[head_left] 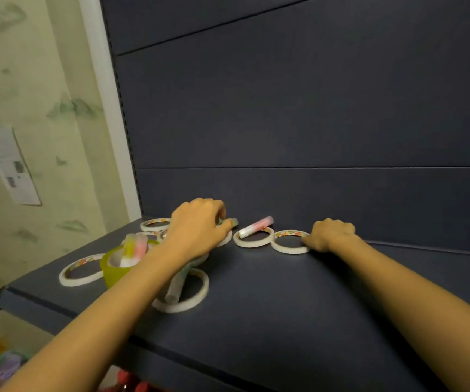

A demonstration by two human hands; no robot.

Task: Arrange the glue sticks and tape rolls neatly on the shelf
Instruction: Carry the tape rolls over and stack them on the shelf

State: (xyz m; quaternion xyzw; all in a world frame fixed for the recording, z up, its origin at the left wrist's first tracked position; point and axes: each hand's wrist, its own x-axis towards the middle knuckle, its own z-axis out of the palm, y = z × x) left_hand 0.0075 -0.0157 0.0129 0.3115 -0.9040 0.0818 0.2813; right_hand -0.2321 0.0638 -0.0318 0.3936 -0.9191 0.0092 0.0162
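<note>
**Dark shelf, hands working among tape rolls and glue sticks**

Dark-blue shelf (284, 301) is carrying scattered white tape rolls. Left hand (197, 230) is pinching a green-capped glue stick (232, 222) near the back. Right hand (330, 234) is curling closed, fingertips touching a tape roll (290, 241). Pink glue stick (256, 227) is lying across the neighbouring roll (253, 237).

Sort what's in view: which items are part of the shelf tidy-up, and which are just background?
Job items: white tape rolls, e.g. at the right hand; green tape roll; pink glue stick; a green-tipped glue stick in the left hand; the shelf.

Background: paper notice on the wall; blurred items below the shelf.
</note>
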